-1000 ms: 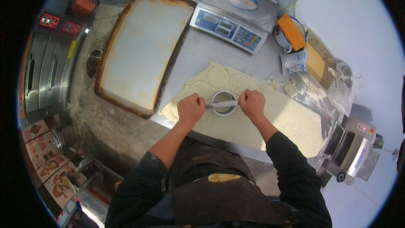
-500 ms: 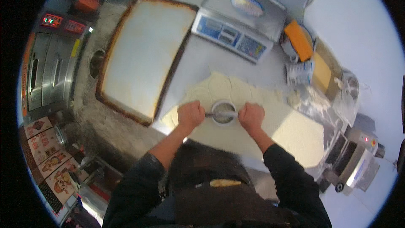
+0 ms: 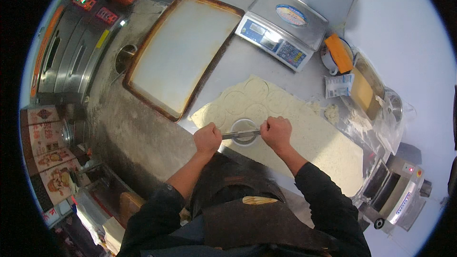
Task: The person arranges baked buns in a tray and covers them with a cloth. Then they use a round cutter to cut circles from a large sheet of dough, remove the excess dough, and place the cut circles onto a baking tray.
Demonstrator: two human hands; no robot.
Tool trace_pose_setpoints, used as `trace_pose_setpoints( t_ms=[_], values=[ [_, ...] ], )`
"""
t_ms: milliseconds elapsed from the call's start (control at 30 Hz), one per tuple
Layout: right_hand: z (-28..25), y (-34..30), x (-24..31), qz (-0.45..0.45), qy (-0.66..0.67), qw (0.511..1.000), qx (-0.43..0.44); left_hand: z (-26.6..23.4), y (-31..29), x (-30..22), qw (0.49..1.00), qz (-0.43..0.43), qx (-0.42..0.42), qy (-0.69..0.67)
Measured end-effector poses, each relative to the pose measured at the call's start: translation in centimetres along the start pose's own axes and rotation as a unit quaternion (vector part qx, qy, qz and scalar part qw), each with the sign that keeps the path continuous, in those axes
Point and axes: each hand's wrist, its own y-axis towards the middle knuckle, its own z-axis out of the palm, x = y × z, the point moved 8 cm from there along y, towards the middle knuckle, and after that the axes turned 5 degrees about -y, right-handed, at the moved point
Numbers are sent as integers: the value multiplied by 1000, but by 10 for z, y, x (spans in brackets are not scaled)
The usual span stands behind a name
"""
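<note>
A flat sheet of pale dough (image 3: 314, 138) covers the near part of the worktop. Several round outlines are marked in its far left part. Near the dough's front left edge sits a round cutter (image 3: 240, 135), a white-rimmed ring with a straight metal bar across it. My left hand (image 3: 208, 138) is wrapped round the bar's left end. Closed on the other end is my right hand (image 3: 276, 131). The bar slants slightly, its right end farther from me. Whether the ring has cut through the dough cannot be seen.
A large baking tray (image 3: 183, 52) with browned edges lies left of the dough. Behind stands a digital scale (image 3: 273, 43). To the right are an orange scraper-like piece (image 3: 338, 53), loose dough scraps (image 3: 332, 113), and a roller machine (image 3: 397, 192). An oven (image 3: 71, 57) stands far left.
Both hands have moved the cutter nearer to me and a little left on the dough. A round outline now shows where it was. The bar has tilted, and the whole view has shifted.
</note>
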Motion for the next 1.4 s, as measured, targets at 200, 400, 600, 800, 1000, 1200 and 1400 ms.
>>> trace_pose_setpoints(
  t_ms=[200,400,600,800,1000,1200,1400],
  values=[
    [24,1,23,-30,2,1000,9,-15,-20,30,997,-51,-36,-49],
    [43,7,25,-3,-22,997,78,-13,-12,37,998,-20,-58,-18],
    [52,0,24,12,-65,992,111,2,-8,48,1000,-7,-14,-7],
    [73,-12,11,-17,-101,989,108,15,-1,47,999,31,12,-11],
    [30,-15,31,-29,-56,996,55,7,-21,43,998,56,-4,-36],
    [-28,-62,-28,31,-67,997,3,9,-52,-39,986,117,40,-113],
    [-72,-36,-146,122,-135,983,-29,87,19,-154,975,170,56,-129]
  ],
)
